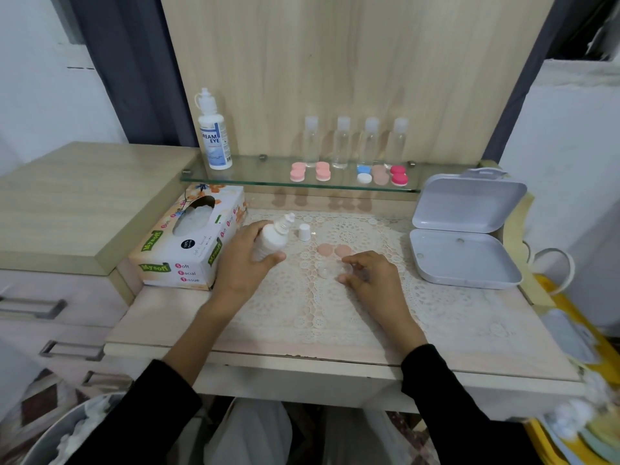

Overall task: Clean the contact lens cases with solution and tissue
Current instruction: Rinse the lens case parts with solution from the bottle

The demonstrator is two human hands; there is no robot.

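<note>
Cleaning progress: early, as I judge it; one case is open, and nothing shows it rinsed or wiped yet.
Left grip [246, 261]: curled round the small white solution bottle [273, 238], nozzle bare and tilted away, just beside the tissue box [188, 239].
Bottle cap [304, 231]: off, standing on the lace mat [302, 297] just beside the bottle.
Right grip [369, 276]: thumb and fingertips pinching the right end of the clear case base [328, 271], which rests mid-tabletop [302, 344] on the mat.
Peach lids [324, 250]: both off, lying flat just behind the base.
Tissue: a sheet sits in the box slot at the tabletop's left edge; neither grip holds one.
Glass shelf [268, 177]: five more cases [310, 171], lids on, along its front edge.
Left to do: probably squirting solution into the wells, wiping with tissue, recapping, then the shelf cases.
</note>
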